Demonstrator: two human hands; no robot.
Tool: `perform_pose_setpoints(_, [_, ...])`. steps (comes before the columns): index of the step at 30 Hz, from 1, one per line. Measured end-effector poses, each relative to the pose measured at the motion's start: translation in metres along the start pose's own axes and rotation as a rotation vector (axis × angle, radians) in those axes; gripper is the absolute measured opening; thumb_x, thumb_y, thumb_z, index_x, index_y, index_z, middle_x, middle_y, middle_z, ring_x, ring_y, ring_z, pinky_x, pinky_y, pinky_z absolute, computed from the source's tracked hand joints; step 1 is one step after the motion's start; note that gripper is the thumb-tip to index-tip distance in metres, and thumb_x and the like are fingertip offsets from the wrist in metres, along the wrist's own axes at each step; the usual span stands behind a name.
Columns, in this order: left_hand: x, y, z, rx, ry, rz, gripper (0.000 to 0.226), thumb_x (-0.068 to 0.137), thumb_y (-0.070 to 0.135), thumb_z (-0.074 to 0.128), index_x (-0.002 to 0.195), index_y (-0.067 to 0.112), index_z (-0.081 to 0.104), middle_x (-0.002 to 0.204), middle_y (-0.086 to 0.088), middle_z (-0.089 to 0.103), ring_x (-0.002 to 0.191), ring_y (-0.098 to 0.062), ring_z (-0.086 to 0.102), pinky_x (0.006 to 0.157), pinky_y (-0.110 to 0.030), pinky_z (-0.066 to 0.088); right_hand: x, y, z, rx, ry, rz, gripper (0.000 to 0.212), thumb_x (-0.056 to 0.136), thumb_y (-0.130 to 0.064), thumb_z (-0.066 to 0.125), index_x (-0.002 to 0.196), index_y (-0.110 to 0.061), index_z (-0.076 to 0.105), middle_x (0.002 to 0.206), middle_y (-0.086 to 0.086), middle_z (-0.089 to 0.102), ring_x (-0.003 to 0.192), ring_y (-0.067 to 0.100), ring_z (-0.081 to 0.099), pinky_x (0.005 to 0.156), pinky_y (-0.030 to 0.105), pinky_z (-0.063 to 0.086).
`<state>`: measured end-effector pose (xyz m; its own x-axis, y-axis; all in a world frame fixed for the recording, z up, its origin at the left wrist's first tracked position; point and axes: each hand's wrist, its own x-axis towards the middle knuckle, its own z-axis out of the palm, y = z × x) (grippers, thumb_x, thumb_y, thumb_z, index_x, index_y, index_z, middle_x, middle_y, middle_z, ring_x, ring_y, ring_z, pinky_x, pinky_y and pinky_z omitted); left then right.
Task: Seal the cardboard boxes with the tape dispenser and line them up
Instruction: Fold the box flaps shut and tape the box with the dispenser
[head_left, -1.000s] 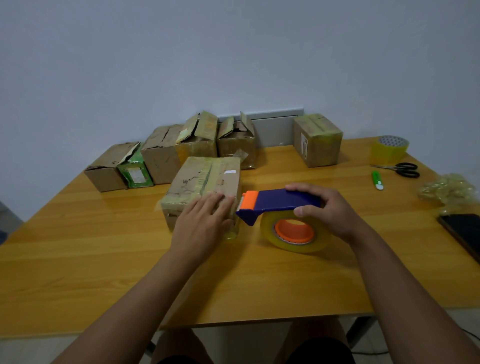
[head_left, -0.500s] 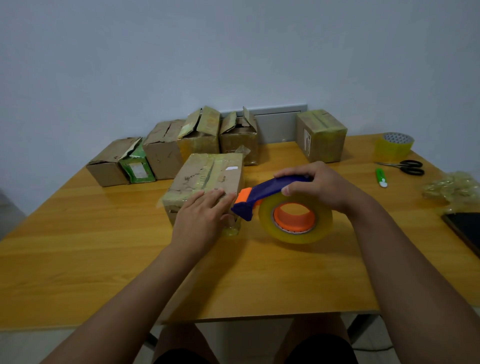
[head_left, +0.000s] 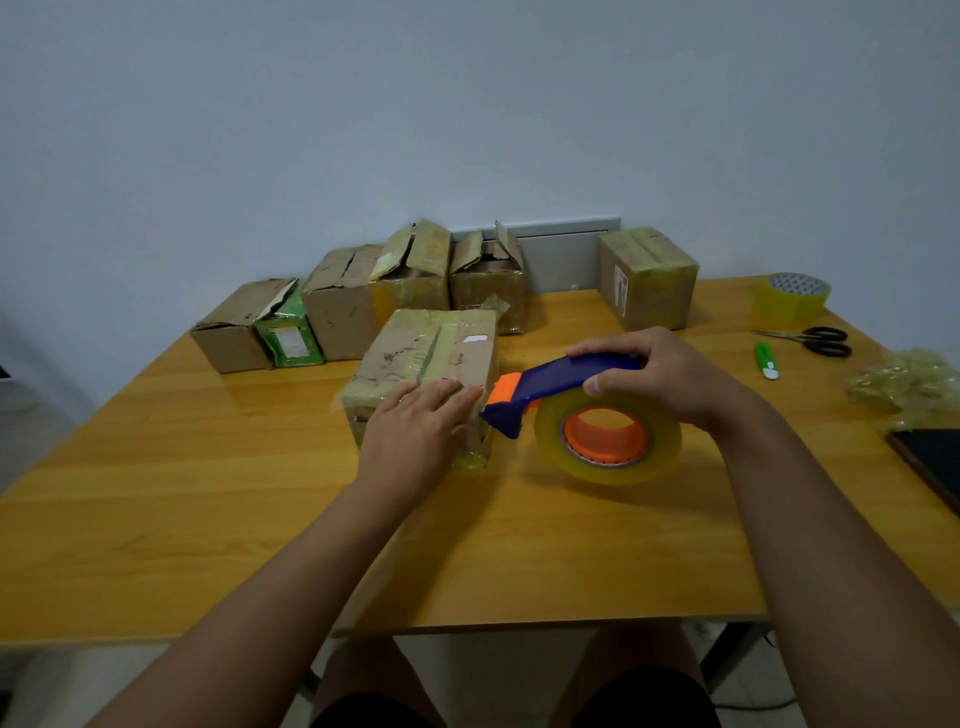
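Observation:
A taped cardboard box (head_left: 431, 353) lies in the middle of the wooden table (head_left: 156, 519). My left hand (head_left: 415, 436) presses flat on its near end with straight fingers. My right hand (head_left: 660, 379) grips the blue handle of the tape dispenser (head_left: 566, 384), whose orange tip touches the box's right near corner. Its clear tape roll (head_left: 608, 441) with an orange core hangs below the handle. Several worn boxes (head_left: 343, 301) with loose flaps stand in a row at the back. A sealed box (head_left: 649, 280) stands apart at the back right.
At the far right are a spare tape roll (head_left: 792, 299), black scissors (head_left: 815, 340), a green utility knife (head_left: 766, 359), crumpled used tape (head_left: 909, 384) and a dark flat object (head_left: 930, 462) at the edge. A wall runs behind the table.
My right hand has tilted the dispenser nose-down and brought its tip against the box's corner. My left hand stays pressed on the box.

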<state>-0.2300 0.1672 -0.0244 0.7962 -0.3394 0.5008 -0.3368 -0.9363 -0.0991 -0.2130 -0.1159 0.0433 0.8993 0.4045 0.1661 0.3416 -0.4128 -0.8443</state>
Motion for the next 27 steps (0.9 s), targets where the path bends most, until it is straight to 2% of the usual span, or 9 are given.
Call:
perform_pose_setpoints(4, [0.000,-0.001,-0.001,-0.004,-0.014,-0.010,0.044,0.094,0.036,0.061,0.136,0.026,0.054,0.134,-0.006,0.060,0.120,-0.023,0.059,0.106,-0.041,0.038,-0.008,0.002,0.001,0.038,0.018,0.014,0.038,0.071,-0.039,0.074,0.108,-0.045,0.068,0.108,-0.019,0.064,0.091,-0.006,0.060,0.067,0.011,0.047])
perform_pose_setpoints(9, [-0.001,0.002,-0.004,-0.015,-0.033,-0.011,0.045,0.097,0.039,0.054,0.141,0.028,0.049,0.141,-0.004,0.055,0.129,-0.021,0.051,0.111,-0.040,0.032,-0.018,0.010,0.002,0.081,0.058,0.014,0.040,0.067,-0.039,0.072,0.106,-0.045,0.069,0.116,-0.020,0.063,0.099,-0.004,0.060,0.075,0.015,0.050])
perform_pose_setpoints(13, [-0.001,0.002,-0.005,-0.030,-0.035,-0.006,0.045,0.096,0.038,0.056,0.139,0.027,0.051,0.140,-0.005,0.056,0.128,-0.022,0.052,0.110,-0.041,0.033,-0.013,0.003,0.007,0.018,0.018,0.008,0.036,0.079,-0.028,0.079,0.112,-0.037,0.067,0.109,-0.019,0.062,0.089,-0.014,0.058,0.067,0.004,0.044])
perform_pose_setpoints(15, [-0.001,0.001,-0.005,-0.034,-0.038,-0.005,0.045,0.095,0.037,0.057,0.138,0.025,0.054,0.137,-0.007,0.058,0.127,-0.023,0.054,0.109,-0.041,0.034,-0.007,-0.003,0.009,-0.037,-0.005,0.000,0.033,0.083,-0.024,0.075,0.113,-0.034,0.067,0.104,-0.018,0.064,0.086,-0.012,0.058,0.066,0.003,0.042])
perform_pose_setpoints(17, [-0.001,0.003,-0.005,-0.040,-0.039,-0.016,0.044,0.095,0.039,0.053,0.137,0.024,0.055,0.136,-0.008,0.059,0.126,-0.024,0.055,0.108,-0.042,0.036,-0.001,-0.010,0.010,-0.098,-0.019,-0.011,0.032,0.083,-0.027,0.074,0.114,-0.032,0.069,0.102,-0.015,0.066,0.089,-0.003,0.061,0.069,0.008,0.043])
perform_pose_setpoints(19, [-0.002,0.004,-0.006,-0.047,-0.045,-0.022,0.046,0.093,0.039,0.051,0.136,0.023,0.056,0.133,-0.009,0.060,0.124,-0.025,0.057,0.106,-0.043,0.038,0.005,-0.017,0.008,-0.138,-0.018,-0.005,0.032,0.083,-0.029,0.074,0.115,-0.029,0.071,0.104,-0.010,0.068,0.093,0.007,0.062,0.076,0.018,0.048])
perform_pose_setpoints(22, [-0.002,0.004,-0.005,-0.050,-0.043,-0.018,0.046,0.092,0.033,0.062,0.137,0.024,0.054,0.134,-0.009,0.060,0.124,-0.025,0.056,0.106,-0.043,0.038,0.012,-0.026,0.003,-0.149,-0.015,0.029,0.032,0.082,-0.033,0.074,0.113,-0.027,0.072,0.105,-0.004,0.068,0.096,0.013,0.061,0.080,0.030,0.050])
perform_pose_setpoints(26, [-0.002,0.003,-0.008,-0.057,-0.046,-0.036,0.045,0.093,0.036,0.060,0.136,0.026,0.055,0.136,-0.006,0.059,0.125,-0.023,0.055,0.108,-0.041,0.036,0.012,-0.024,0.021,-0.345,-0.169,0.099,0.035,0.080,-0.041,0.074,0.113,-0.031,0.072,0.107,-0.011,0.065,0.097,0.008,0.057,0.082,0.027,0.047])
perform_pose_setpoints(27, [-0.002,0.002,-0.009,-0.061,-0.053,-0.036,0.045,0.093,0.036,0.060,0.137,0.027,0.054,0.137,-0.005,0.058,0.126,-0.022,0.055,0.109,-0.040,0.035,0.007,-0.019,0.024,-0.344,-0.145,0.096,0.036,0.080,-0.042,0.074,0.115,-0.032,0.070,0.108,-0.011,0.065,0.097,0.008,0.057,0.082,0.027,0.047])
